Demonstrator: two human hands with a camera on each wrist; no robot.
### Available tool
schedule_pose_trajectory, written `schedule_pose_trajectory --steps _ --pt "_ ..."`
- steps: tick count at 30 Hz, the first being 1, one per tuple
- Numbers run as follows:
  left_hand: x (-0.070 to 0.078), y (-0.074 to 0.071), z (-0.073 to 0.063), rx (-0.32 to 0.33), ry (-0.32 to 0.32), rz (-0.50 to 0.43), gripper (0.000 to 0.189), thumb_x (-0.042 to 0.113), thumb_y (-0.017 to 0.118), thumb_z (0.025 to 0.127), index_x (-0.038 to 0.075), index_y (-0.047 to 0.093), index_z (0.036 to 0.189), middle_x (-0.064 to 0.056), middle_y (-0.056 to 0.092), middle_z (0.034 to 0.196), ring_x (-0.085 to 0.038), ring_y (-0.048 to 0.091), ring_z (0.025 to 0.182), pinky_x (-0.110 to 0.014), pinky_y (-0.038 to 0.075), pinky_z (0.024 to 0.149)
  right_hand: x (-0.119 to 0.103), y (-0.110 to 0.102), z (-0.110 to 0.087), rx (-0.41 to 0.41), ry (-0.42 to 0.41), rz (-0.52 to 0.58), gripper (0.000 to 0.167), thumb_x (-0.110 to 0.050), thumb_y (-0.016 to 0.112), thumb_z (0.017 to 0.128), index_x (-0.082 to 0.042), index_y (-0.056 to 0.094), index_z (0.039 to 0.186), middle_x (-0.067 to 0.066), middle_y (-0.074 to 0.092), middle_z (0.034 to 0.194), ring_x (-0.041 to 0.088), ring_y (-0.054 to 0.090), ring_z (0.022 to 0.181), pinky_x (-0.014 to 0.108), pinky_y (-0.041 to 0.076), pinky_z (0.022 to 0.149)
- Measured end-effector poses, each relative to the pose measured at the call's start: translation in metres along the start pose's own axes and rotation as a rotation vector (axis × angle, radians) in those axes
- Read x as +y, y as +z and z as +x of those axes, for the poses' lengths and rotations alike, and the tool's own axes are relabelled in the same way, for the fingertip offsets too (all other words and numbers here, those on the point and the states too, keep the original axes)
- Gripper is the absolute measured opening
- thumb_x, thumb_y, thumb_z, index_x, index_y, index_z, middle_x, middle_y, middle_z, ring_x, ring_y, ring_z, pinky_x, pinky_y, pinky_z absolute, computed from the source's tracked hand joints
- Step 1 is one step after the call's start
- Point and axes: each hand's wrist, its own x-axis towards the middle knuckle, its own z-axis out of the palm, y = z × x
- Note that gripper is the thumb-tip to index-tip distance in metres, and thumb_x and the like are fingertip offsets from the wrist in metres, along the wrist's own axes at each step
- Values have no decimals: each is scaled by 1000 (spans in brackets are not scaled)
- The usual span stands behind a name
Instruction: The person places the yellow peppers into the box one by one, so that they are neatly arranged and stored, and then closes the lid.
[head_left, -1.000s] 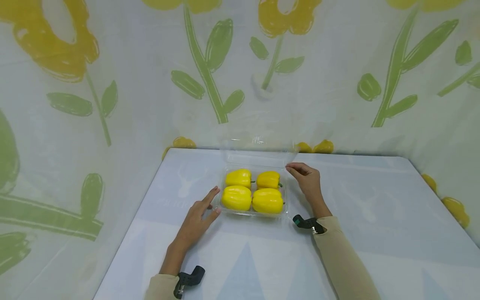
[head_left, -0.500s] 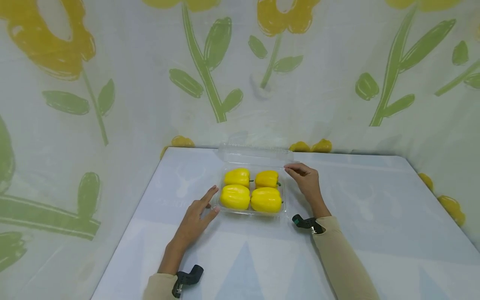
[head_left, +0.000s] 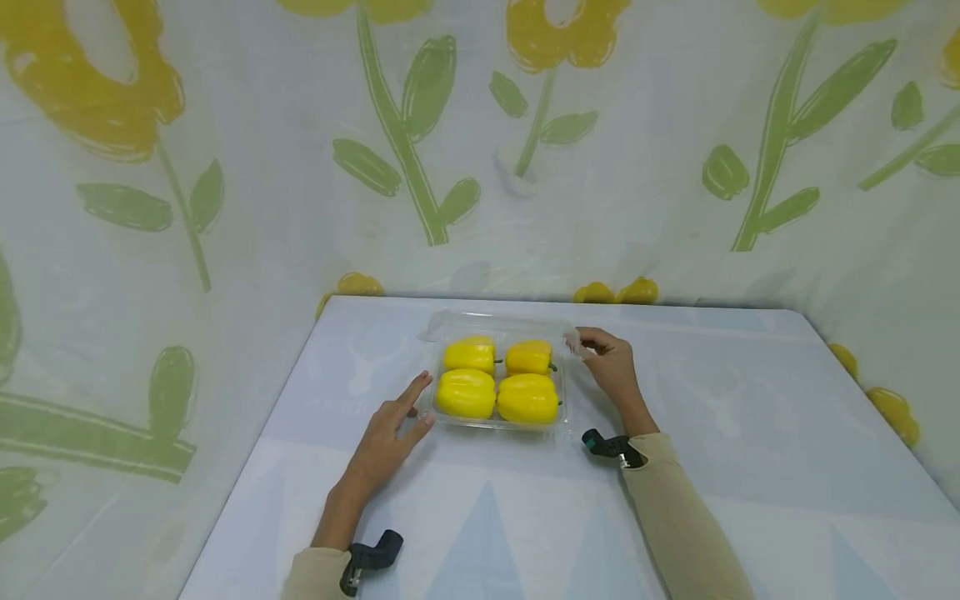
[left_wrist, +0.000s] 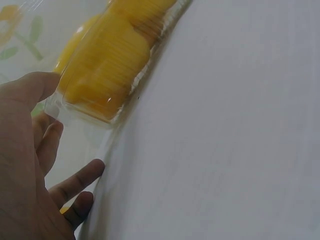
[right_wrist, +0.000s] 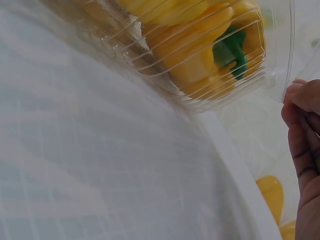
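Note:
Several yellow bell peppers (head_left: 467, 393) lie in two rows inside a clear plastic clamshell container (head_left: 498, 424) on the table. Its hinged lid (head_left: 498, 323) tilts over the back row from the far side. My left hand (head_left: 381, 442) is at the container's left side, fingers extended and spread; in the left wrist view the thumb (left_wrist: 42, 86) meets the container corner. At the back right corner, my right hand (head_left: 611, 362) pinches the lid's edge between thumb and forefinger. A green stem (right_wrist: 232, 52) shows through the ribbed wall in the right wrist view.
The white table (head_left: 750, 433) has a pale printed pattern. Behind it and on the left hangs a flower-patterned curtain (head_left: 630, 217), close to the table's far edge. Black wrist cameras (head_left: 372, 557) sit on both wrists.
The lid has swung down from nearly upright toward me, over the back peppers. My right hand stays at the back right corner; my left hand keeps its place at the left side.

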Motion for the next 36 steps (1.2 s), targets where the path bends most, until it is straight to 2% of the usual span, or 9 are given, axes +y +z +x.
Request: schedule_pose_trajectory --steps 5,10,20,23,27,30,33,34,36 --pt "-2 0 0 3 5 -1 63 49 55 101 33 33 157 18 35 157 -19 53 109 -52 42 92 2 -1 0 -15 -9 -13 19 1 71 91 9 72 108 24 69 115 4 62 93 22 49 89" --pt "-4 1 1 6 12 5 63 49 55 101 34 32 158 17 35 157 -18 53 108 -51 41 90 16 -2 3 -22 -14 -6 20 -4 72 92 5 74 110 16 71 116 6 62 100 22 48 94" --pt "-1 -1 -1 0 -12 -11 62 47 57 100 40 31 157 3 50 147 -23 53 110 -53 42 92 19 -2 0 -36 -57 -33 17 -6 72 92 0 76 108 14 72 113 7 63 104 25 48 96" --pt "0 -2 -1 -2 -24 -17 64 47 57 100 41 29 157 0 52 145 -25 53 112 -55 41 93 12 -2 -2 -43 -58 -64 17 -4 71 93 2 76 108 16 72 114 12 63 107 31 49 97" --pt "0 -2 -1 -5 -44 -10 67 48 57 100 41 24 158 -6 59 128 -24 53 110 -54 42 91 -8 -3 -8 -60 -55 -75 17 -2 70 93 5 75 108 18 71 114 22 64 111 44 48 98" --pt "0 -1 0 -8 -42 -15 72 46 58 100 41 18 159 -2 56 137 -21 52 107 -49 41 87 -17 -3 -11 -73 -78 -77 17 0 69 93 8 74 107 20 71 114 27 64 112 48 48 97" --pt "0 -1 1 -7 -29 -27 76 43 58 100 40 12 161 11 39 156 -18 51 106 -45 40 85 -17 -4 -12 -85 -99 -60 17 1 68 93 9 73 108 21 70 115 32 63 113 50 47 97" --pt "0 -1 1 -5 -22 -35 75 41 57 101 39 12 161 15 33 159 -17 51 106 -44 40 84 -17 -4 -12 -89 -105 -57 17 2 68 93 9 73 108 21 70 116 32 63 113 50 47 98" --pt "1 -1 1 0 -18 -47 71 40 54 102 39 13 161 14 32 159 -17 50 104 -43 40 81 -18 -4 -12 -95 -97 -53 18 1 68 93 8 73 109 20 70 117 35 61 115 51 46 99"
